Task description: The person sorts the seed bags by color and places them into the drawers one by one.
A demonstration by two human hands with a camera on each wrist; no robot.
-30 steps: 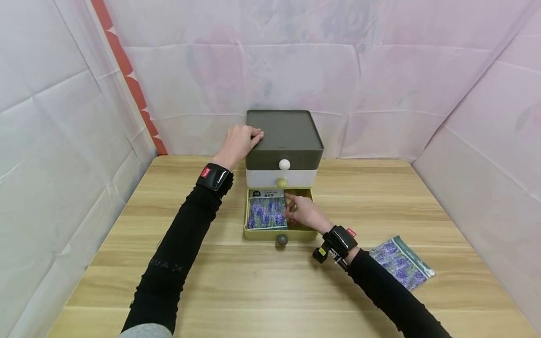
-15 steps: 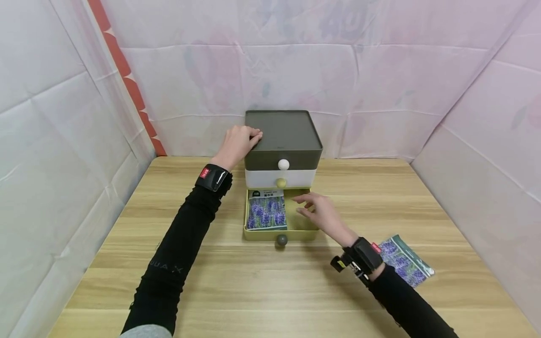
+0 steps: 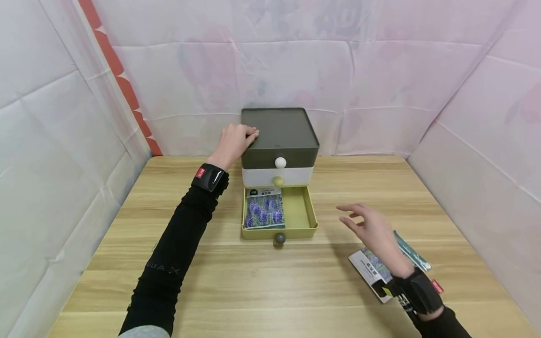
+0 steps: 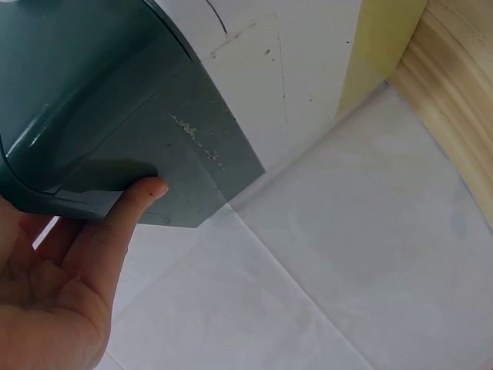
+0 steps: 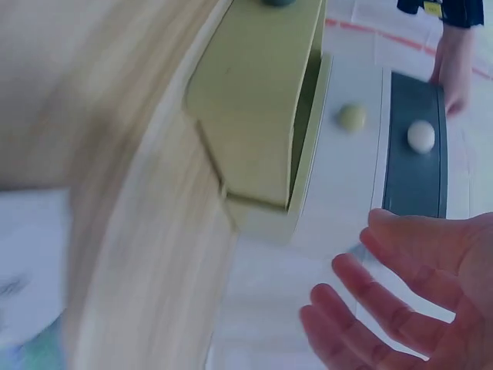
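The lavender-print seed packet [image 3: 265,212] lay flat in the left half of the pulled-out yellow-green bottom drawer [image 3: 305,211] of a small three-tier plastic drawer box [image 3: 279,136] at the back of the light wooden worktop [image 3: 270,281]. Left hand [image 3: 233,141] rested on the box's dark grey top corner, thumb pressed against its side, fingers over the edge. Right hand [image 3: 374,229] hovered open, fingers spread, holding nothing, just above a second lavender packet [image 3: 372,270] lying on the worktop, off to the drawer's right.
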